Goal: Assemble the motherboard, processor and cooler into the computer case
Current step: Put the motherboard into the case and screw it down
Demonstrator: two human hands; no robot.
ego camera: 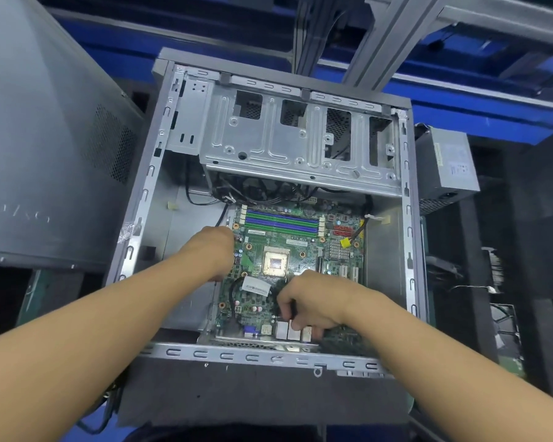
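**Head camera: both hands on the board, one at its side and one at its port end**

The head view looks down into the open computer case [407,218], which lies on its side. The motherboard [288,247] is flat on the case floor, below the drive cage [284,138]. Its long axis runs away from the person, from the rear ports [283,330] at the near wall up to the memory slots [281,223] at the far end.

The left hand [213,250] is at the left long edge of the board, about level with the socket [276,260]. Only its back shows and the fingers are hidden below it, so one cannot tell whether it grips the edge or only presses there.

The right hand [307,301] is nearer to the person, over the near right part of the board and just above the rear ports. Its fingers are curled tight, and a thin dark thing passes between them, which seems to be the black cable [232,298] that loops over the near part of the board.

No cooler is on the socket, and whether a processor sits in it is not clear. The next move probably depends on the port end meeting the near wall: the right hand is the closer one to guide it, while the left hand can steady the side. The cable should be kept out from under the board.
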